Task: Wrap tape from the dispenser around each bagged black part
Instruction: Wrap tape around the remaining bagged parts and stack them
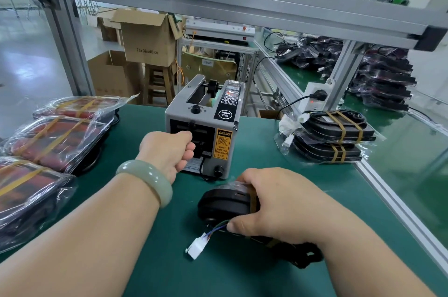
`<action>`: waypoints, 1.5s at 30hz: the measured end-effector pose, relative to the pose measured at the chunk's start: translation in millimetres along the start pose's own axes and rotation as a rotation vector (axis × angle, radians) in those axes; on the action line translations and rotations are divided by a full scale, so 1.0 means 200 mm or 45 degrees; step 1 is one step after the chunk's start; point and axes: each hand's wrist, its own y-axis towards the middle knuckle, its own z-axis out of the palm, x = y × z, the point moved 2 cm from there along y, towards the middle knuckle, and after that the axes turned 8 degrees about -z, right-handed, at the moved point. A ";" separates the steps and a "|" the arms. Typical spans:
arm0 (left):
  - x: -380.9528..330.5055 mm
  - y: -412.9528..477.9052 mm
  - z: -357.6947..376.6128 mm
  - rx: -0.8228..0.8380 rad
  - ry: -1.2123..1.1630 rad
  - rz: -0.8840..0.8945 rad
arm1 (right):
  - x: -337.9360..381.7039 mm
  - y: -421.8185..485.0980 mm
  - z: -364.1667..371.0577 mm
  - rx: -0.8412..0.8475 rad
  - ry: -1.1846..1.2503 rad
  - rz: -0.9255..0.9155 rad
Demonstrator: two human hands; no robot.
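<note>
The right hand (278,202) is gripping the bagged black part (223,202) just in front of the tape dispenser (211,115); the left hand (167,151) is curling at its outlet, grip on tape unclear.

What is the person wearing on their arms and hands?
Both arms are bare, with no sleeves showing. The left hand and the right hand have no gloves. A smooth, round, pale green bangle sits on the left wrist.
</note>
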 end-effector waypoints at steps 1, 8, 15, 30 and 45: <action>-0.01 0.00 0.01 -0.018 0.002 0.008 | 0.00 0.00 0.00 0.001 -0.001 -0.002; -0.02 0.03 0.02 -0.130 0.050 0.039 | 0.02 -0.01 0.01 -0.007 -0.015 -0.004; -0.01 -0.06 -0.04 0.019 0.084 0.028 | -0.04 -0.06 -0.08 0.221 0.046 -0.007; 0.22 -0.55 -0.17 0.298 0.138 0.356 | 0.01 -0.09 -0.01 -0.125 0.185 -0.283; 0.21 -0.51 -0.12 0.337 0.240 0.360 | 0.12 -0.15 0.00 -0.208 0.096 -0.153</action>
